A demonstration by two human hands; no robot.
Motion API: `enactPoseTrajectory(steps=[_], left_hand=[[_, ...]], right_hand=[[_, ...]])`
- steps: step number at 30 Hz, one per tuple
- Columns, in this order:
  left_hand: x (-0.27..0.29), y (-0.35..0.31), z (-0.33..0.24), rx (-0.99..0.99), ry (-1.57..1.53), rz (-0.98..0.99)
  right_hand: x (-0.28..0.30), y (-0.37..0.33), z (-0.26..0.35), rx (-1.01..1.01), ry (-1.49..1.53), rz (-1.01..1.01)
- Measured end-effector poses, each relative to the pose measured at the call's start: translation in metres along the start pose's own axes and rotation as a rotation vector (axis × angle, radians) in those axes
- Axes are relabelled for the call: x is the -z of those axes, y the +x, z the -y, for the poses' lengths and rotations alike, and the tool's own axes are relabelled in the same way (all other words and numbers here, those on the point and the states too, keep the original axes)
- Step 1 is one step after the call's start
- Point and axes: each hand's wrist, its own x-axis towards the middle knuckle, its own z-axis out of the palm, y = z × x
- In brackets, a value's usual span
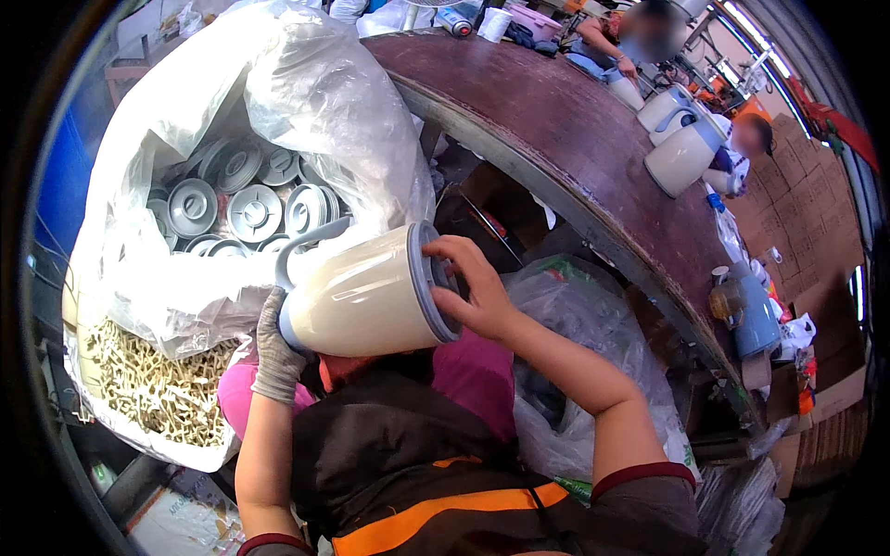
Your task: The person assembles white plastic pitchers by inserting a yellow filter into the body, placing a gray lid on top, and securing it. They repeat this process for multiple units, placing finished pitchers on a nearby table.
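Observation:
A cream vacuum jug [362, 296] with a blue-grey handle [289, 259] lies on its side across my lap, its base turned to the right. My left hand [277, 357], in a grey knit glove, is closed round its blue-grey top end. My bare right hand [475, 289] is at the base, fingers bent over the rim onto a grey round base cap [439, 272] set in the opening. The fingers partly hide the cap; whether it is fully seated I cannot tell. Just beyond the jug, several grey round caps [255, 213] lie in a large clear plastic bag [324, 88].
A sack of small beige plastic pieces [153, 394] stands at the left. A long brown table [556, 111] runs along the right, bearing several cream jugs [684, 159] and a blue-grey container [756, 310]. Clear plastic bags [579, 324] lie under its edge. Two people sit beyond it.

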Motion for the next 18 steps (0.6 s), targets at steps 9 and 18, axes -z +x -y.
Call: enactPoseTrajectory(steps=[9,18], left_hand=[[-0.008,-0.018,0.003,-0.331,0.158,0.043],[-0.007,-0.012,0.006,-0.401,0.136,0.003]], right_hand=[[0.003,-0.020,-0.004,-0.338,0.231,0.146],[-0.012,-0.018,-0.009,-0.279,0.244,-0.011]])
